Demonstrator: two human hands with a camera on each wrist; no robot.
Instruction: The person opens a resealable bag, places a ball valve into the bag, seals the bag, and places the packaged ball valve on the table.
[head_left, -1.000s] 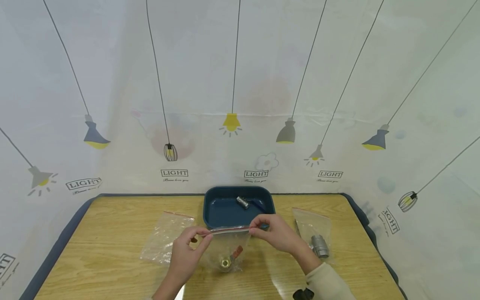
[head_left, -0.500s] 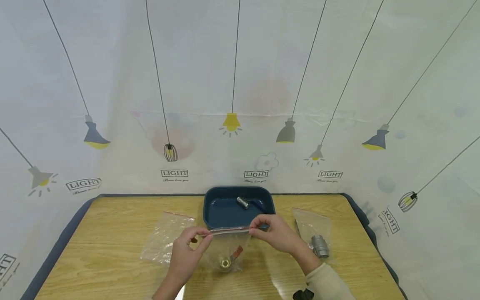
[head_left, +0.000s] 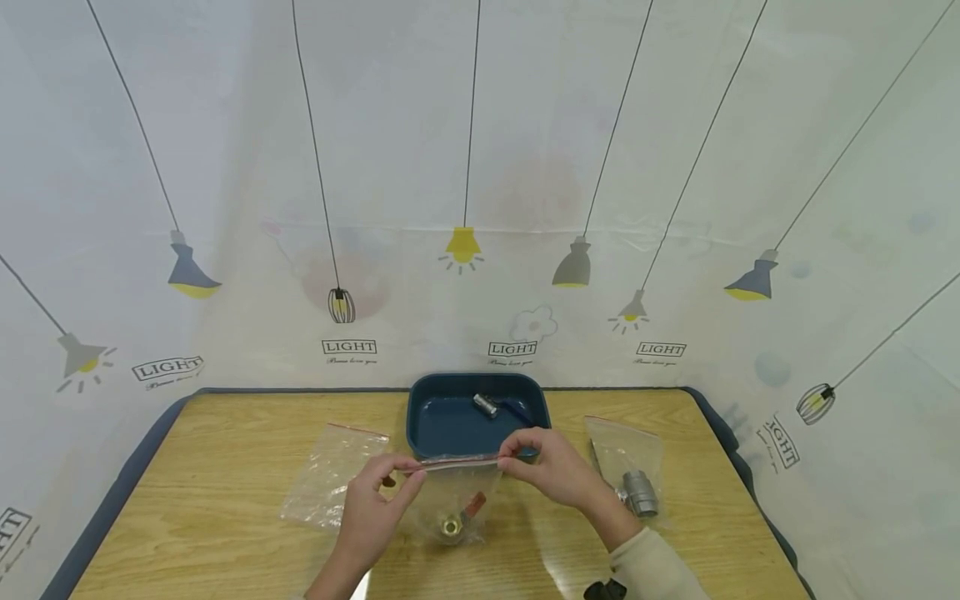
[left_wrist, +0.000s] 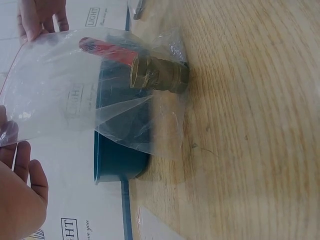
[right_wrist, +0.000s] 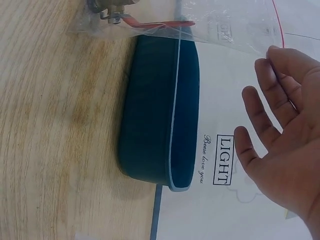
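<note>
Zip bag (head_left: pixel 429 498), valve (left_wrist: pixel 159 74) inside, left fingers (head_left: pixel 407 490) and right fingers (head_left: pixel 519 439) pinching its top, tray (head_left: pixel 442 417) partly hidden behind

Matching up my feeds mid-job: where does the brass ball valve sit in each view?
Head: brass ball valve near the bottom, slightly left of centre, inside the clear zip bag.
Left wrist: brass ball valve above centre, red lever pointing left.
Right wrist: brass ball valve at the top edge, left of centre, partly cut off.
Shared landmark: the blue tray.
</note>
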